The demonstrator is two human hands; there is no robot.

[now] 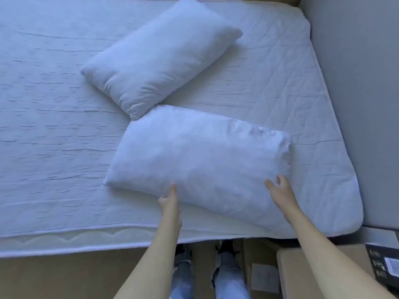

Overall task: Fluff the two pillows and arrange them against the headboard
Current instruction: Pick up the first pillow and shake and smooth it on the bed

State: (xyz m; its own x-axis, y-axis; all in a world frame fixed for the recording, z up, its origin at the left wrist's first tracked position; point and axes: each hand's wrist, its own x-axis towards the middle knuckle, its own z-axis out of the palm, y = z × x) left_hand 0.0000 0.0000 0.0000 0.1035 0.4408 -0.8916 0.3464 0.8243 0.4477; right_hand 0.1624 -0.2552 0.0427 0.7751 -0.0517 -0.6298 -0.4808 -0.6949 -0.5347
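Two white pillows lie on the white mattress point(54, 147). The far pillow point(159, 59) rests slanted near the middle of the bed, untouched. The near pillow point(194, 160) lies in front of me, one corner touching the far pillow. My left hand point(169, 199) grips its near long edge, thumb on top and fingers tucked under. My right hand point(280, 190) sits on top of the pillow close to its right end, fingers apart and slightly curled. The grey headboard point(356, 83) runs along the bed's right side, a gap away from both pillows.
A quilted pad covers the mattress's right part, its corner point(345, 212) hanging near the headboard. My legs point(224, 272) stand on a brown floor at the bed's side. A beige box point(302, 272) and a black carton point(384, 266) sit at the lower right.
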